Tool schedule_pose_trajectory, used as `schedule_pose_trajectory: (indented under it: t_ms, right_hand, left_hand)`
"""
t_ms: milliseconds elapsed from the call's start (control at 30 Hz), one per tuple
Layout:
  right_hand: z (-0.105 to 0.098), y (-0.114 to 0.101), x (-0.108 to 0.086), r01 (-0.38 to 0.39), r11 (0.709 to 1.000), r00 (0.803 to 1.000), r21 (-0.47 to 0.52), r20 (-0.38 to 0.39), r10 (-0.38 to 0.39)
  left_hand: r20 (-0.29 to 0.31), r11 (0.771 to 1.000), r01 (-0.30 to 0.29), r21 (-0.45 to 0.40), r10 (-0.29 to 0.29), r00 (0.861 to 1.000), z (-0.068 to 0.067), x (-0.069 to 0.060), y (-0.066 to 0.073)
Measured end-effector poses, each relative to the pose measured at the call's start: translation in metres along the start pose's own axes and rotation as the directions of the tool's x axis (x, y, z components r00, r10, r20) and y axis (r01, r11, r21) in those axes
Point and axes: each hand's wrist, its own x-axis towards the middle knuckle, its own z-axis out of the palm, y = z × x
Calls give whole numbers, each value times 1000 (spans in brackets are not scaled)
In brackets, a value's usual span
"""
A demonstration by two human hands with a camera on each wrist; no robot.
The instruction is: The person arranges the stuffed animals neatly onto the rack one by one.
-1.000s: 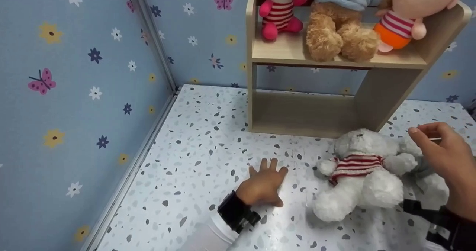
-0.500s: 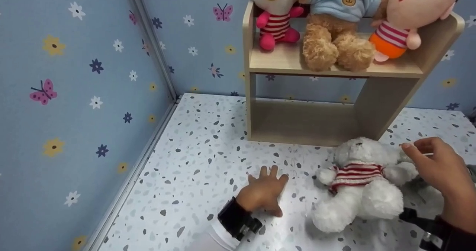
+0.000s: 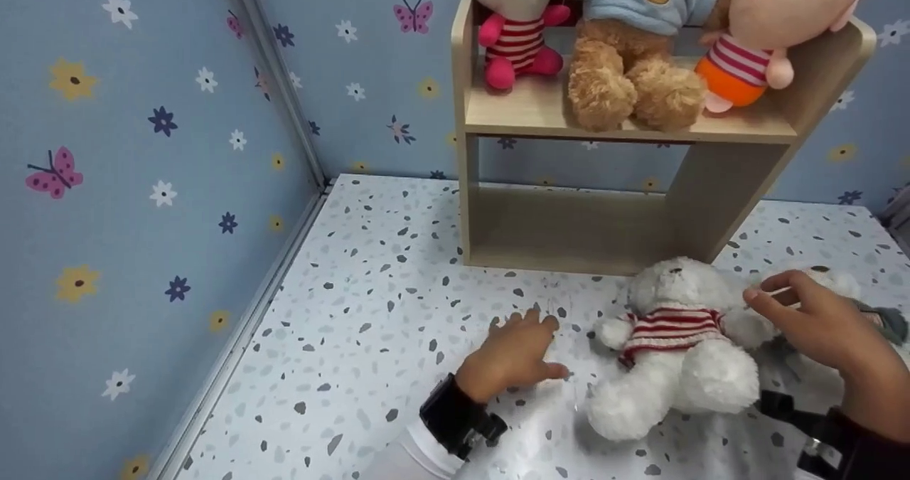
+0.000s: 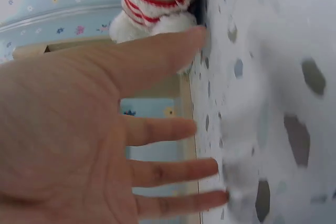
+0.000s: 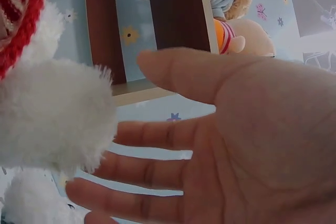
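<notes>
A white plush bear (image 3: 675,359) in a red-and-white striped sweater lies on its back on the speckled tabletop (image 3: 341,366), its head by the shelf's base. To its left, my left hand (image 3: 508,358) is held palm down with straight, spread fingers, holding nothing. In the left wrist view that palm (image 4: 68,135) faces the speckled surface. My right hand (image 3: 828,323) hovers at the bear's right arm, fingers slightly bent and holding nothing. The right wrist view has white fur (image 5: 58,114) close to those fingertips; whether they touch cannot be told.
A second pale plush toy (image 3: 817,380) lies partly hidden behind my right hand. At the back stands a wooden shelf (image 3: 569,252). On its upper board sit a pink striped doll (image 3: 522,46), a brown bear (image 3: 604,75) and a doll in orange shorts (image 3: 736,75).
My right hand has shifted left, nearer the white bear. The left hand has turned slightly, its thumb now pointing right. The head view has tilted up, then panned a little right.
</notes>
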Motion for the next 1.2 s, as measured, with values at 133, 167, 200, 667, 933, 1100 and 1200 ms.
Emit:
schedule_pose_trajectory:
  t_ms: [133, 167, 200, 667, 933, 1100, 1200]
  right_hand:
    - [3, -1, 4, 49, 999, 996, -12, 69, -48]
    - [4, -2, 5, 47, 999, 995, -12, 83, -46]
    - [6, -3, 6, 51, 999, 994, -11, 94, -50]
    - [10, -2, 11, 106, 994, 985, -25, 137, -102]
    - [15, -5, 19, 108, 994, 981, -35, 165, -101]
    - [18, -5, 21, 94, 995, 981, -31, 170, -88]
    - [20, -4, 22, 89, 996, 981, -27, 173, -83]
  left_hand:
    - [-100, 989, -112, -101, 102, 990, 1, 7, 11]
    - [-120, 984, -134, -114, 121, 985, 0, 9, 14]
    - [-131, 980, -149, -131, 132, 983, 0, 12, 16]
    - [-216, 959, -146, -243, 94, 972, 13, 49, 48]
    - [-171, 947, -115, -299, 65, 983, 24, 60, 59]
    - [-163, 936, -136, -324, 86, 983, 28, 65, 63]
    - [-153, 942, -139, -307, 95, 984, 31, 67, 65]
